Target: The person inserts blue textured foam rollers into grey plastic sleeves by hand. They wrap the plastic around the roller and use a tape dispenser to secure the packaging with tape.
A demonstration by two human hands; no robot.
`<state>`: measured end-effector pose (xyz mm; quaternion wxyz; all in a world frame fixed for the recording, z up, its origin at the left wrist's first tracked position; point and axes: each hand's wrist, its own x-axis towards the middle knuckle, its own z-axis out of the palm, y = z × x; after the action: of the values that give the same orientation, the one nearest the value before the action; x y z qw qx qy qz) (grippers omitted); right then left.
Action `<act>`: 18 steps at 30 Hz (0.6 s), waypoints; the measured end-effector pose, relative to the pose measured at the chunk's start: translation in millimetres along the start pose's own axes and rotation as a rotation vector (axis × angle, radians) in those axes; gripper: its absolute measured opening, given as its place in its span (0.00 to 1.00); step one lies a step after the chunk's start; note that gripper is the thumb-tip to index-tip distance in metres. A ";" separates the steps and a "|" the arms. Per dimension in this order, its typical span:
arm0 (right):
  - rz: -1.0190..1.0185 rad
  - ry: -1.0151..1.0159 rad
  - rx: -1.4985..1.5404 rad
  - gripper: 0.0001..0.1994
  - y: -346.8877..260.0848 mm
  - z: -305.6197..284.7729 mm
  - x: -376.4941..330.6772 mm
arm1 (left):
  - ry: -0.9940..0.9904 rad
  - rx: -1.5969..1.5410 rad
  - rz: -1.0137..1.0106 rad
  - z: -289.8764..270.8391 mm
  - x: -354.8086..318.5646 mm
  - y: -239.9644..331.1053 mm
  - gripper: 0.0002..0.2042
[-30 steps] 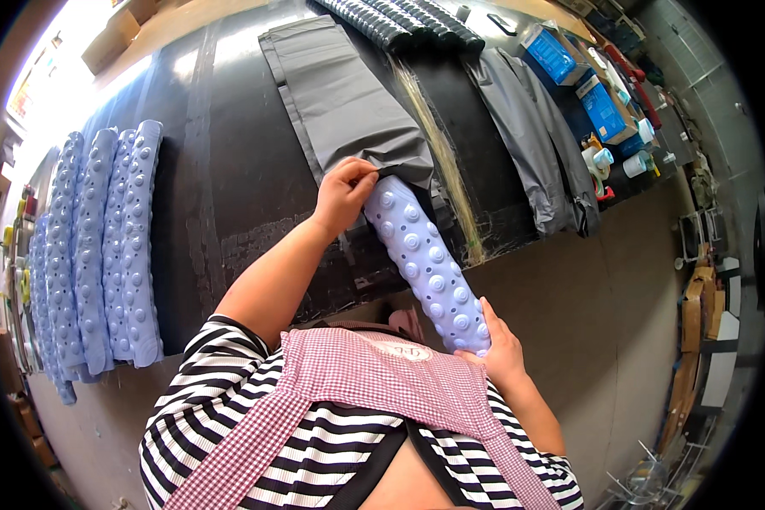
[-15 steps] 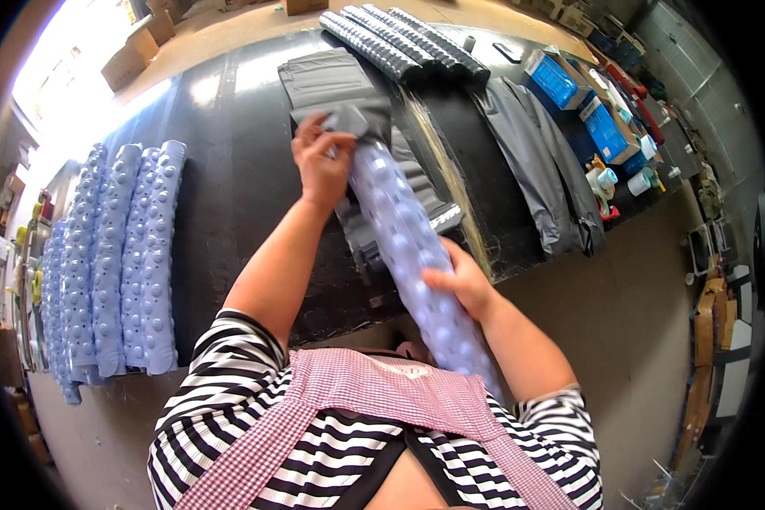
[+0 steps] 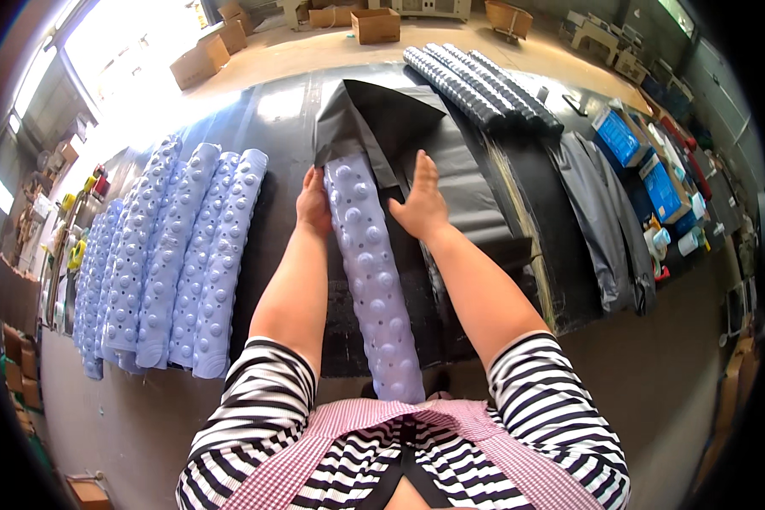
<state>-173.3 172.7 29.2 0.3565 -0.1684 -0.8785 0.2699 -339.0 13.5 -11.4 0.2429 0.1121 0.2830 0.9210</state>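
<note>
A lavender rolled bath mat [image 3: 374,280], studded with round bumps, lies lengthwise in front of me, its near end at my apron. Its far end is under or inside the mouth of a dark grey plastic bag [image 3: 344,127], whose loose part folds over to the right. At the roll's left side, my left hand [image 3: 314,204] is closed at the bag's edge, fingers partly hidden. My right hand [image 3: 422,202] is open right of the roll, fingers stretched and thumb apart, above more flat grey bags [image 3: 476,191].
Several lavender rolled mats [image 3: 208,255] line the table's left side. Black rolls [image 3: 484,89] lie at the far right, near a draped grey bag [image 3: 599,217]. Blue boxes [image 3: 622,138] and tape rolls sit along the right edge. A cardboard box [image 3: 376,26] stands beyond the table.
My right hand has let go of the mat's near part and moved up beside the bag. My left hand has shifted to the roll's left side. The bag's mouth has been spread over the far end.
</note>
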 end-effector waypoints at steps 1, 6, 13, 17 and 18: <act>0.009 -0.047 -0.064 0.42 3.1 8.6 17.2 | 0.017 -0.007 -0.024 4.7 -2.9 -6.2 0.12; -0.039 -0.291 -0.027 0.10 35.5 31.0 36.9 | 0.230 0.195 0.006 30.4 -29.9 -19.3 0.12; -0.118 -0.891 -0.179 0.14 33.5 -22.3 -101.4 | 0.101 0.671 -0.086 -36.9 -154.3 -17.0 0.02; -0.078 -1.104 -0.196 0.15 3.2 -69.6 -146.9 | -0.226 0.883 -0.325 -30.2 -205.3 9.5 0.03; -0.076 -1.118 -0.192 0.14 3.5 -80.9 -167.3 | -0.231 0.865 -0.393 -16.3 -221.2 14.5 0.03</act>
<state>0.4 122.5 -13.9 -0.1700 0.0002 -0.9597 0.2236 -160.7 -117.6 -31.5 0.3730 0.2489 0.6268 0.6372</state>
